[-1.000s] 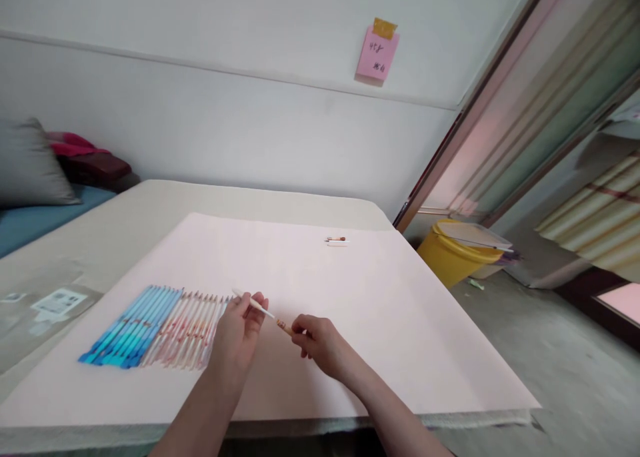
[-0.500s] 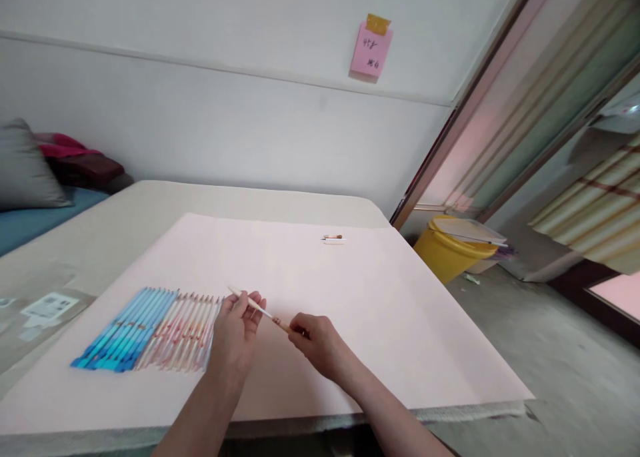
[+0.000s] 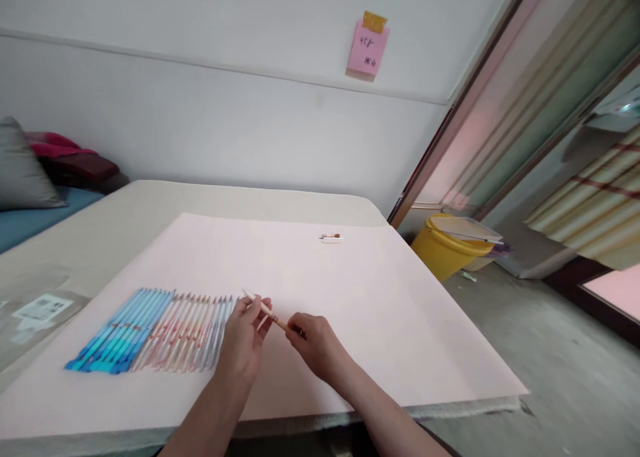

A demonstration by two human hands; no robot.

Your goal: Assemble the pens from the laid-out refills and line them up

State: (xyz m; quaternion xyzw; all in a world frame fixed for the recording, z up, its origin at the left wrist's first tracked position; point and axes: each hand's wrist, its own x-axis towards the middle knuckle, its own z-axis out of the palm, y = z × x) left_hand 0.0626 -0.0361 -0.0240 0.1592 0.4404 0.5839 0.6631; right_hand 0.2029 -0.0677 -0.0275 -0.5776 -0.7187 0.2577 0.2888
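Observation:
My left hand (image 3: 250, 327) pinches the white, tapered front part of a slim pen (image 3: 270, 313). The tip points up and left beyond my fingers. Closed around the tan rear end of the same pen is my right hand (image 3: 313, 337), which hides its far end. The two sections meet between the hands at a small reddish pattern. To the left lies a row of pens, side by side: several blue pens (image 3: 123, 330) first, then several white ones with reddish marks (image 3: 180, 330). My left hand and wrist cover the row's right edge.
Pale pink sheeting (image 3: 400, 324) covers the table. Toward its far side lie a few small slim pieces (image 3: 331, 237). A clear plastic bag with a label (image 3: 43, 308) is at the left. A yellow bin (image 3: 445, 247) stands on the floor beyond the right edge.
My left hand has moved right, closer to my right hand. The thin white shaft that showed between the pen's two parts is now covered by the white front part.

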